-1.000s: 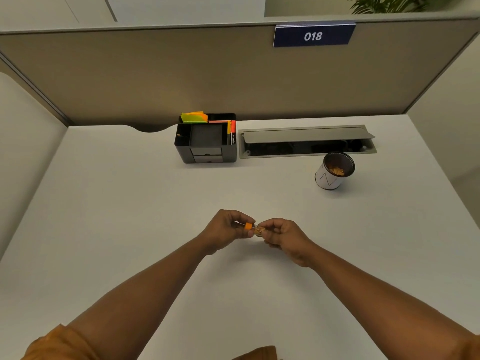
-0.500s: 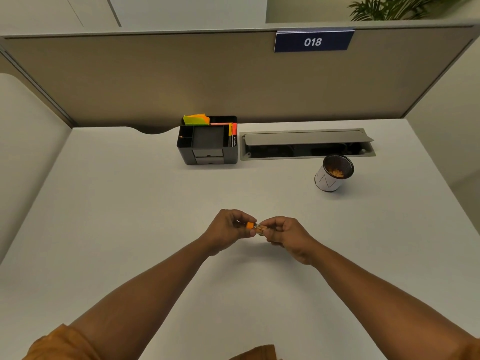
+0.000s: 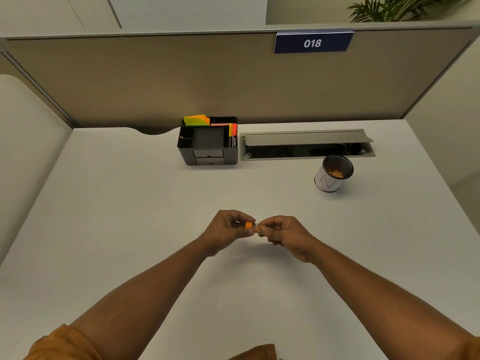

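I see both hands meeting just above the white desk top [image 3: 130, 203]. Left hand [image 3: 228, 229] pinches the round orange cap [image 3: 248, 225] between thumb and fingertips. Right hand [image 3: 288, 235] curls round the small clear plastic tube [image 3: 259, 228], most of it hidden in the fingers. Tube lies roughly level between the two grips, cap end toward the left hand, tan bits inside. Can't tell if the cap is seated or loose. Beyond the grip, off to the right: white-wrapped black mesh cup [image 3: 328, 181] with orange pieces inside. Beyond and slightly left, well apart: black plastic desk organiser [image 3: 207, 152].
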`<state>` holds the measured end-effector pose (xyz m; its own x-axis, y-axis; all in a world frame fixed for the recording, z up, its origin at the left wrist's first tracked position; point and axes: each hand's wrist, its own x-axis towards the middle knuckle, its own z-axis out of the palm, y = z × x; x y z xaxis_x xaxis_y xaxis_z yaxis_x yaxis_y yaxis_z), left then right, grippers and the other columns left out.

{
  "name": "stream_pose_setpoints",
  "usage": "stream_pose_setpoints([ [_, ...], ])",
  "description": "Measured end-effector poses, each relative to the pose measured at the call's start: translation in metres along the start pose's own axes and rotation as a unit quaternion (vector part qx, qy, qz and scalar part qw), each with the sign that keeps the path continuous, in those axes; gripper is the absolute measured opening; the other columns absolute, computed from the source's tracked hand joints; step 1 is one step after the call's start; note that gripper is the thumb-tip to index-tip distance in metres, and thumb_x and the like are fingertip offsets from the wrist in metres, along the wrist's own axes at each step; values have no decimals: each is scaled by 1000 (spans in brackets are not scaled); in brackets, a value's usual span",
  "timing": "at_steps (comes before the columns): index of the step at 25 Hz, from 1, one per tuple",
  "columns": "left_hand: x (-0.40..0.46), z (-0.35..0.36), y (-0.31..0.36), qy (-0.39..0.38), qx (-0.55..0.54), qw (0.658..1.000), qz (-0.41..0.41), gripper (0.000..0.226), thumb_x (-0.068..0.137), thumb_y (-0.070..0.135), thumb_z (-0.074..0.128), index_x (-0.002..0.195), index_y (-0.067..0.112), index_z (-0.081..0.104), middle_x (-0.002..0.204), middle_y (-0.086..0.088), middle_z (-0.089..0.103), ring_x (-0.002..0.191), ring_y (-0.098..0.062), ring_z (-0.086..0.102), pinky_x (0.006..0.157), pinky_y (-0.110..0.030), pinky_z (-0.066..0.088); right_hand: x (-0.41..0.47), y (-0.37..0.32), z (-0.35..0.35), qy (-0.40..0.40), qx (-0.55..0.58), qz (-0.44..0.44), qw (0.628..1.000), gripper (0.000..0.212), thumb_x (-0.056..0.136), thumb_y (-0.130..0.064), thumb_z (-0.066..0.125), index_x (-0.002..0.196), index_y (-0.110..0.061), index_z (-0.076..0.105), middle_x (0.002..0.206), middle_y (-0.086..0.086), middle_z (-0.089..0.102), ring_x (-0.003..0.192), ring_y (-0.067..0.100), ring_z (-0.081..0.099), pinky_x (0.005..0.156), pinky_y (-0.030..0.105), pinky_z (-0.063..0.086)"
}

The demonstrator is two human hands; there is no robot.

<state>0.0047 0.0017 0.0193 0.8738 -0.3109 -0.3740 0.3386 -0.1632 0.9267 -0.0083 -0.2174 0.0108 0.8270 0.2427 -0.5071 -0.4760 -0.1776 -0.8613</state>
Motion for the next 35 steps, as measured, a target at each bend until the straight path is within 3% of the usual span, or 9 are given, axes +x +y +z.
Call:
stream_pose_setpoints([
  [6, -1, 1, -2, 37, -25, 999, 8, 29, 74, -2, 84, 96, 15, 79, 90, -7, 81, 86, -24, 77, 80, -29, 61, 1, 0, 9, 53, 20, -32, 998, 15, 90, -9, 73, 100, -19, 78, 89, 2, 75, 73, 11, 66, 66, 20, 54],
  [10, 1, -5, 0, -5, 11, 1000, 6, 29, 77, 0, 82, 103, 12, 77, 94, -8, 80, 88, -23, 77, 85, -33, 62, 0, 0, 4, 18, 58, 14, 998, 16, 89, -11, 73, 104, -15, 77, 92, 4, 78, 75, 12, 69, 66, 20, 54],
  [14, 5, -1, 4, 30, -7, 999, 14, 29, 77, 3, 83, 102, 14, 76, 98, -8, 80, 90, -22, 77, 86, -34, 61, 2, -2, 2, 33, 112, 37, 992, 14, 91, -5, 70, 103, -12, 73, 100, 13, 76, 83, 19, 70, 71, 26, 57],
  [18, 7, 0, 4, 30, -122, 992, -22, 23, 86, 2, 74, 108, 8, 71, 106, -17, 74, 95, -24, 72, 86, -30, 59, 2, 1, -1, 37, 213, 59, 975, 18, 93, 3, 65, 108, -5, 68, 107, 20, 72, 90, 25, 73, 75, 27, 60],
  [21, 11, 6, 2, 10, -279, 957, -82, 21, 93, -2, 64, 114, 1, 64, 107, -16, 74, 100, -27, 73, 85, -29, 61, 0, 5, -4, 38, 258, 64, 963, 20, 95, 7, 59, 111, -3, 66, 111, 18, 70, 97, 28, 73, 77, 26, 60],
  [23, 16, 11, -2, 26, -318, 940, -116, 21, 93, -3, 63, 114, 2, 63, 108, -17, 74, 99, -26, 73, 86, -30, 62, 1, 5, -6, 52, 293, 62, 953, 21, 96, 8, 56, 111, -3, 66, 115, 14, 69, 101, 29, 72, 78, 26, 61],
  [27, 28, 20, -20, 89, -272, 944, -166, 20, 93, 1, 65, 113, 5, 63, 103, -13, 72, 91, -21, 71, 88, -32, 59, 2, 2, -17, 107, 331, 53, 936, 23, 97, 4, 57, 114, -7, 66, 116, 12, 67, 96, 25, 68, 79, 28, 60],
  [31, 51, 34, -34, 117, -229, 949, -183, 13, 94, 4, 65, 107, 6, 63, 96, -11, 69, 82, -18, 67, 76, -29, 59, 4, -12, -44, 179, 336, -13, 925, 21, 94, -1, 64, 112, -10, 69, 118, 13, 70, 97, 24, 68, 88, 32, 59],
  [35, 79, 58, -30, 118, -190, 959, -172, 12, 94, 8, 66, 105, 5, 63, 91, -11, 69, 78, -18, 65, 80, -31, 56, 11, -28, -85, 355, 237, -84, 900, 18, 90, -13, 73, 107, -18, 69, 105, 5, 73, 92, 19, 68, 85, 31, 59],
])
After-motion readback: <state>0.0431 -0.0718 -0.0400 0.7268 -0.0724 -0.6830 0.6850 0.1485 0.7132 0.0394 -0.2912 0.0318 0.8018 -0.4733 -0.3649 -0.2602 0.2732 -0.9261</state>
